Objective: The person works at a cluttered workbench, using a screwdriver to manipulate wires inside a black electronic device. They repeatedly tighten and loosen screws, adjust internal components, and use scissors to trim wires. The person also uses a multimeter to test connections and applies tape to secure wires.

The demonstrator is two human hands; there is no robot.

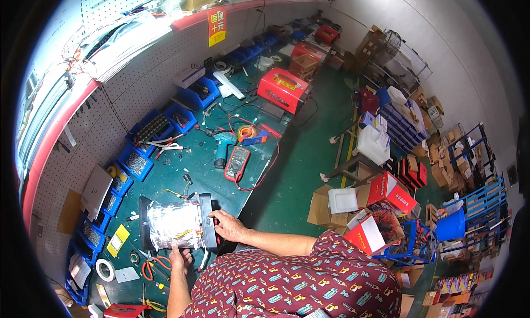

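Observation:
A boxy electrical unit (175,225) lies on the green bench before me. Its middle is wrapped in shiny silvery film, with dark panels at both ends and yellow wires showing near the lower edge. My right hand (229,226) grips the black end panel (208,221) on the right, thumb on top; part of its fingers is hidden behind the panel. At the near side, my left hand (179,259) has curled fingers against the film's lower edge. Orange-handled pliers (148,267) and a second orange-handled tool (163,262) lie just left of the left hand.
Beyond the unit lie a red multimeter (237,162) with leads and a teal cordless driver (223,147). Blue parts bins (136,162) line the pegboard wall. A red machine case (283,89) stands farther up the bench. Cartons (327,206) stand on the floor at right.

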